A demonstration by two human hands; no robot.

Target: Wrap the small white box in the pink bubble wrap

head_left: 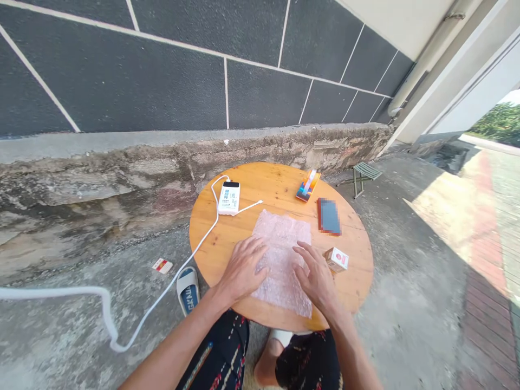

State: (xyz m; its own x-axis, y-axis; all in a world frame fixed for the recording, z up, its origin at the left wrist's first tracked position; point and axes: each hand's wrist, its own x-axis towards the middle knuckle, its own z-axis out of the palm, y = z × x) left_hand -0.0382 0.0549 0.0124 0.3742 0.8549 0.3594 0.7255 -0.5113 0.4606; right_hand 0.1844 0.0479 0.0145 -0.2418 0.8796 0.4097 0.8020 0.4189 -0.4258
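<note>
A sheet of pinkish bubble wrap (282, 254) lies spread on the round wooden table (219, 249). My left hand (244, 266) rests at its left edge, fingers stretched out and nothing held. On the right side of the sheet is my right hand (312, 273), its fingers apart and also holding nothing. Just beyond the right hand stands a small white and brown box (338, 259). A phone with a pixelated screen (329, 216) lies farther back on the right. An orange and blue tape dispenser (307, 186) sits near the table's far edge.
A white power bank (229, 199) lies at the back left, with a short cable and a long white cable (203, 238) running off the table's left edge. A slipper (188, 291) and a red and white packet (162, 265) are on the floor. A folding stool (363, 173) stands near the wall (162, 81).
</note>
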